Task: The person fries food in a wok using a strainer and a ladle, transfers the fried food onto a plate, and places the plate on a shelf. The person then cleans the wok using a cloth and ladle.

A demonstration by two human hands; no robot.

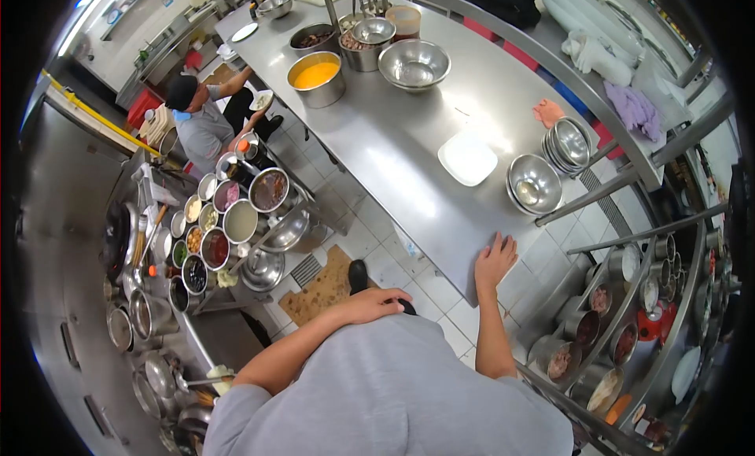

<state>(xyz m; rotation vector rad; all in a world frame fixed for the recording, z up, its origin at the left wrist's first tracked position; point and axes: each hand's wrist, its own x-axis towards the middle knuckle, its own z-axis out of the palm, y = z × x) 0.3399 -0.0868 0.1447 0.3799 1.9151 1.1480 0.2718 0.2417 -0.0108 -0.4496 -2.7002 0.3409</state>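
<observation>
Presently my right hand [495, 261] rests, fingers spread, on the near corner of the steel table [393, 145], right of the frame's centre, below a white dish [468, 158] and steel bowls [535, 183], while my left hand [379, 305] sits at lower centre, its grip something I cannot tell.

Right hand [496, 261] on steel table [377, 153]

Smooth metal worktop [370, 133] with a soft sheen, glossy metal bowl [415, 60], smooth plastic-looking tray [468, 157], matt cloth shirt [393, 385], glossy floor tiles [370, 226].
</observation>
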